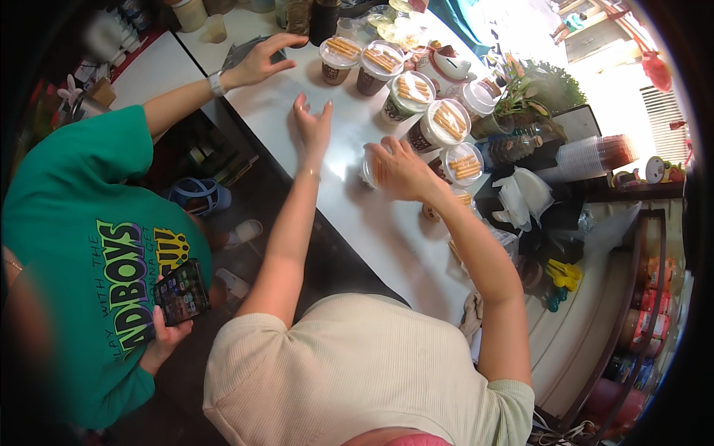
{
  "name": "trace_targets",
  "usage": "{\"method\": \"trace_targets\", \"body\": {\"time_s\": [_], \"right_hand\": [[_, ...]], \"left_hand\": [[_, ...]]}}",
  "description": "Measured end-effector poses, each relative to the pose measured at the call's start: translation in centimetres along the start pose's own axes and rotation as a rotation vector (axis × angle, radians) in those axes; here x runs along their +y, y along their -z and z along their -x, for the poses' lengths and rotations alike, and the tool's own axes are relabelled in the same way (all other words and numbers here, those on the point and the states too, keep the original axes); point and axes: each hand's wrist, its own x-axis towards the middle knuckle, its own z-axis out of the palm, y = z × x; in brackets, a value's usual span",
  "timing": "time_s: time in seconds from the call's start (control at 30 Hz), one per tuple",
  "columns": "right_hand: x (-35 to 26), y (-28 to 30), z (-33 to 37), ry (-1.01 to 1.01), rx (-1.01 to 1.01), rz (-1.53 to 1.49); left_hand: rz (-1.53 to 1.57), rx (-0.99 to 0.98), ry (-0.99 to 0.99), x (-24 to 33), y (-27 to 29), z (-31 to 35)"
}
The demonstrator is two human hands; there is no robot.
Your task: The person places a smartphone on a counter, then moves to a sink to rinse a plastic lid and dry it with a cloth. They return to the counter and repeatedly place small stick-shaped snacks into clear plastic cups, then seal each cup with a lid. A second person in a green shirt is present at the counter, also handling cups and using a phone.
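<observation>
My right hand (405, 169) reaches over the counter with its fingers curled down over the lid of a cup (366, 175); part of that cup is hidden under the hand. My left hand (312, 132) is in the air over the white counter, fingers spread, holding nothing. Several brown cups with clear lids and wafer sticks on top stand in a slanting row beyond my hands. Among them are a far cup (341, 53), a middle cup (413, 91) and a near cup (462, 165) beside my right wrist.
At the left a co-worker in a green shirt holds a phone (182, 293) and stretches an open hand (260, 65) over the counter (277, 111). Behind the cups are a lucky-cat figurine (450, 65), a plant (532, 100) and stacked plastic cups (591, 160). Yellow scoops (564, 275) lie right.
</observation>
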Motion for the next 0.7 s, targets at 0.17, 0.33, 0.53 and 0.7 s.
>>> {"method": "trace_targets", "body": {"time_s": [0.17,0.33,0.53,0.7], "right_hand": [[-1.0,0.2,-1.8,0.011,-0.096,0.079],[-2.4,-1.9,2.3,-0.043,-0.095,0.096],[-2.1,-3.1,8.7,-0.205,-0.014,-0.013],[-1.4,-4.0,11.5,-0.257,0.027,-0.075]], "left_hand": [[0.226,-0.022,0.113,0.8,7.4,12.3],[0.182,-0.2,0.212,2.2,11.7,20.1],[0.146,-0.324,0.228,2.7,12.9,21.8],[0.115,-0.406,0.196,3.5,12.7,22.8]]}}
